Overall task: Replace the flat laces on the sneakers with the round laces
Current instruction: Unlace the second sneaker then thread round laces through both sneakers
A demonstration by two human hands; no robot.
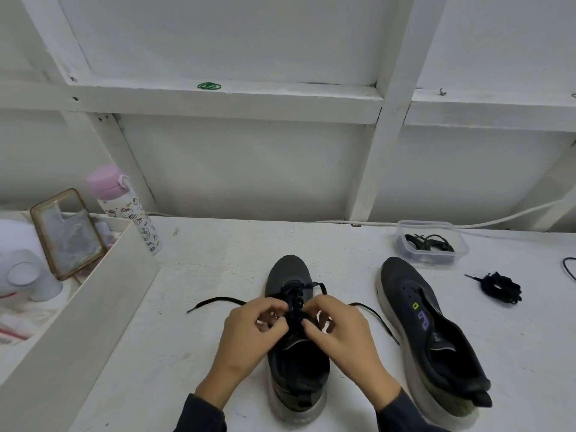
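Note:
A dark sneaker [291,272] stands toe-away in the middle of the white table, its black flat lace [215,301] trailing out to both sides. My left hand [249,335] and my right hand [338,333] meet over its eyelets, and each pinches the lace with curled fingers. A second dark sneaker [430,332] lies to the right with no lace in its eyelets. A bundled black lace [500,288] rests further right on the table. More black laces lie in a clear plastic tub [431,243] behind the second sneaker.
A white wooden box wall [93,307] runs along the left, with a phone case [67,232] and a pink-lidded bottle [127,207] behind it. A white cable [343,222] lies along the wall. A black cord [570,269] shows at the right edge.

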